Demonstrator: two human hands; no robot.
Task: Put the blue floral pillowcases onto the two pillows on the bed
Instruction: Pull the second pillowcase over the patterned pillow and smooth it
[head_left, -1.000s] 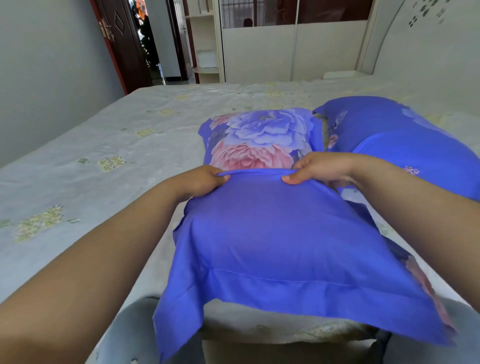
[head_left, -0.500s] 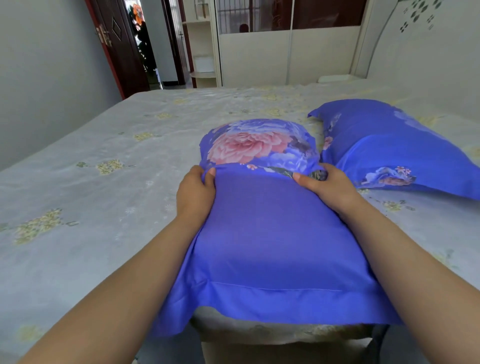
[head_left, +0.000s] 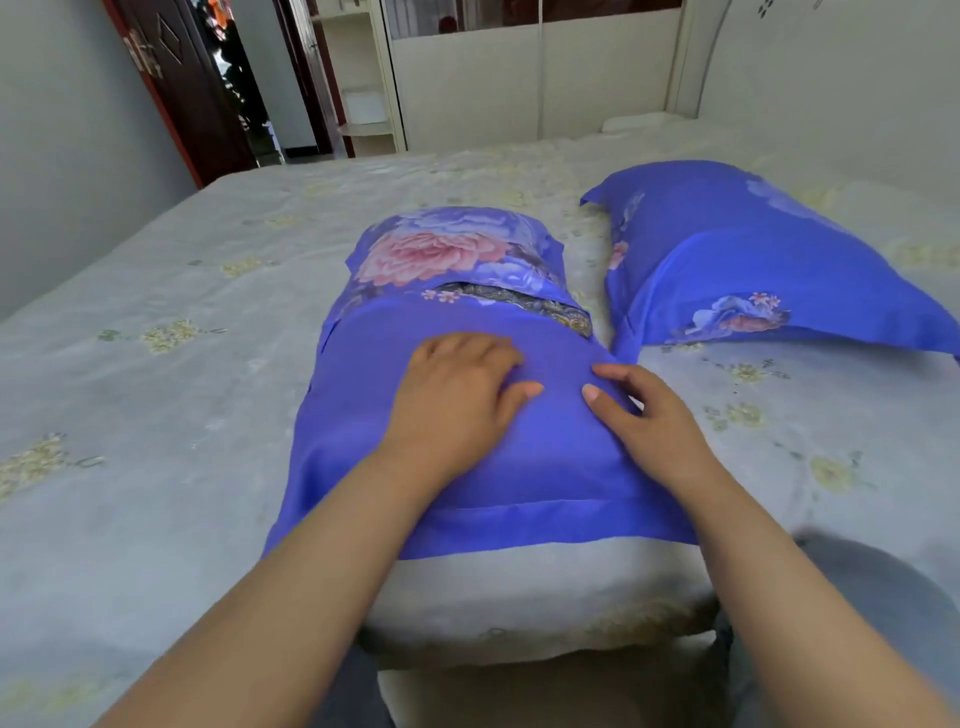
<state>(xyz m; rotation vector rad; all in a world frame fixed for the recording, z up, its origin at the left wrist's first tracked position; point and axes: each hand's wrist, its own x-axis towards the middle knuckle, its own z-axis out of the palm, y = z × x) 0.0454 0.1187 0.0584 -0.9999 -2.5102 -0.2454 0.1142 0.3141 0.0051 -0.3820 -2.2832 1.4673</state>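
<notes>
Nearest, the smooth pale bed edge with faint yellow flower sprigs. On it lies a plump pillow, a dark patterned strip showing at a gap in its glossy blue floral pillowcase. The left hand and right hand lie flat on the plain blue panel, fingers loosely spread, gripping nothing. Beyond to the right rests a second cased pillow, two in all. Farthest, a dark red door; no writing is legible

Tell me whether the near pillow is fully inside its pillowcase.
Not fully. The near pillow shows as a dark patterned strip through the pillowcase flap opening, beyond both flat hands.
</notes>
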